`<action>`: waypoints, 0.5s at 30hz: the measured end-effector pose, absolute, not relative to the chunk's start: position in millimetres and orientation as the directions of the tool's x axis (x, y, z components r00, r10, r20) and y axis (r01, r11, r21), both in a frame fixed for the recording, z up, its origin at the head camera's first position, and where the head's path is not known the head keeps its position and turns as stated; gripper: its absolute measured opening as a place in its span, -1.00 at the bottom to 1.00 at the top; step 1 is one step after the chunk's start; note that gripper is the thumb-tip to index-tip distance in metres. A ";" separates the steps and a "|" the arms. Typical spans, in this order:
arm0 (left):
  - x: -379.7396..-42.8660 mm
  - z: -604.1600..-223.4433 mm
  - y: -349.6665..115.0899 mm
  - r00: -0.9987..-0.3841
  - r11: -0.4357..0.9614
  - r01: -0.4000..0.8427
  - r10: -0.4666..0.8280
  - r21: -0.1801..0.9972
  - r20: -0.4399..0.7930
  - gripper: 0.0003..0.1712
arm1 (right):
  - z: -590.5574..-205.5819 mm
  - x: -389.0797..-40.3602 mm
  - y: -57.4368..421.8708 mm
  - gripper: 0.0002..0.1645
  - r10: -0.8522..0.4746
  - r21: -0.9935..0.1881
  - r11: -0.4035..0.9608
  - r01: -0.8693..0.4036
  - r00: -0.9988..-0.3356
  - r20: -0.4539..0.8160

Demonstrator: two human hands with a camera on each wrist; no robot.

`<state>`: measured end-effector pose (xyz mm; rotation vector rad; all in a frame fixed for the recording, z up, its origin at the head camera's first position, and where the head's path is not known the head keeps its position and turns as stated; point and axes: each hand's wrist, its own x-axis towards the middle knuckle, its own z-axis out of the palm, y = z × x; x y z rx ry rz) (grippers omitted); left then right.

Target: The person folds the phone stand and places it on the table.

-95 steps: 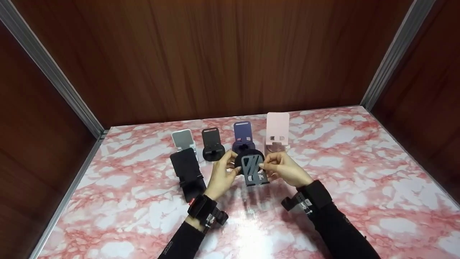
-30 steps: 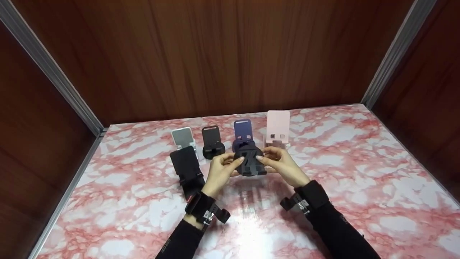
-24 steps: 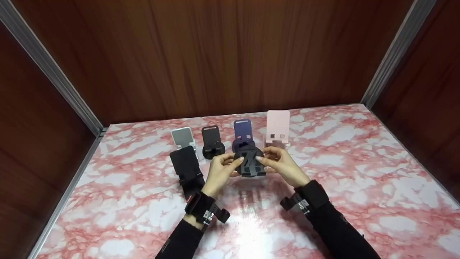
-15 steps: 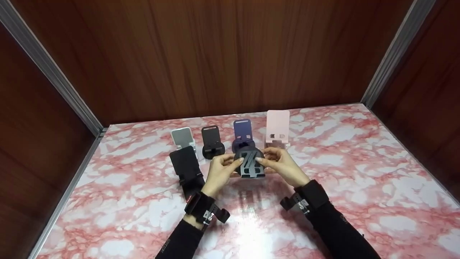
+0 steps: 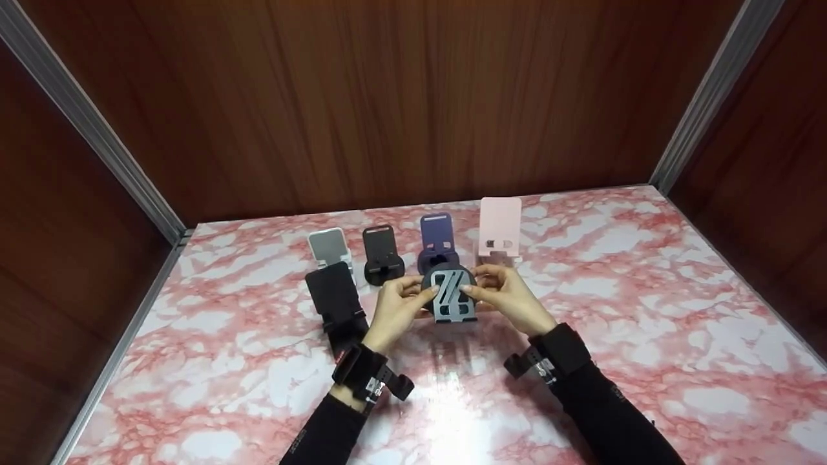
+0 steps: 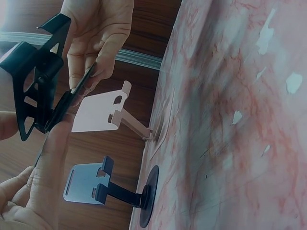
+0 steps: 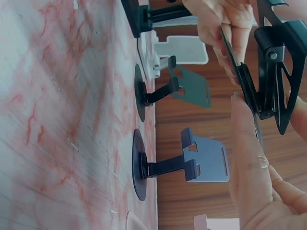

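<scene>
Both hands hold a dark phone stand above the marbled table, between them. Its slotted plate (image 5: 450, 294) lies folded over its round base (image 5: 444, 266), with the lipped end toward me. My left hand (image 5: 395, 311) pinches the left side, thumb on top and fingers beneath. On the opposite side my right hand (image 5: 512, 298) grips it the same way. The left wrist view shows the stand's hinged arm (image 6: 48, 69) edge-on, the plate angled away from the thin base. In the right wrist view, the right hand's finger (image 7: 249, 143) lies along the underside of the base.
Behind the hands stand a white phone stand (image 5: 329, 247), a black one (image 5: 379, 243), a blue-purple one (image 5: 437, 232) and a tall pink one (image 5: 500, 223). A larger black stand (image 5: 333, 294) is close to the left hand. Wood-look walls (image 5: 413, 103) enclose the table (image 5: 646, 310).
Earlier the plate extended well below the base; a second ago it lay folded and dark against it. Since then its lipped end has tilted slightly toward me, looking lighter. Both hands stay nearly still.
</scene>
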<state>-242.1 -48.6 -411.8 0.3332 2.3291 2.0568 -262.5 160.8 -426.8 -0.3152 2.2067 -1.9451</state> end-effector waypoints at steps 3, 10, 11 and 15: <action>-241.6 -411.6 -48.4 -0.977 0.132 0.163 0.163 0.978 0.141 -0.66 | -427.0 -262.0 160.9 -0.47 -0.279 -0.991 0.127 -0.038 -0.960 0.001; -239.3 -409.4 -48.7 -0.974 0.172 0.186 0.162 0.967 0.158 -0.66 | -427.8 -262.4 160.6 -0.52 -0.281 -0.984 0.165 -0.062 -0.960 0.014; -239.0 -409.0 -48.9 -0.973 0.175 0.189 0.165 0.966 0.161 -0.66 | -427.7 -262.4 160.5 -0.52 -0.282 -0.983 0.170 -0.068 -0.959 0.018; -239.5 -409.7 -49.4 -0.969 0.178 0.198 0.181 0.964 0.166 -0.66 | -428.4 -263.1 160.4 -0.55 -0.283 -0.981 0.174 -0.082 -0.959 0.030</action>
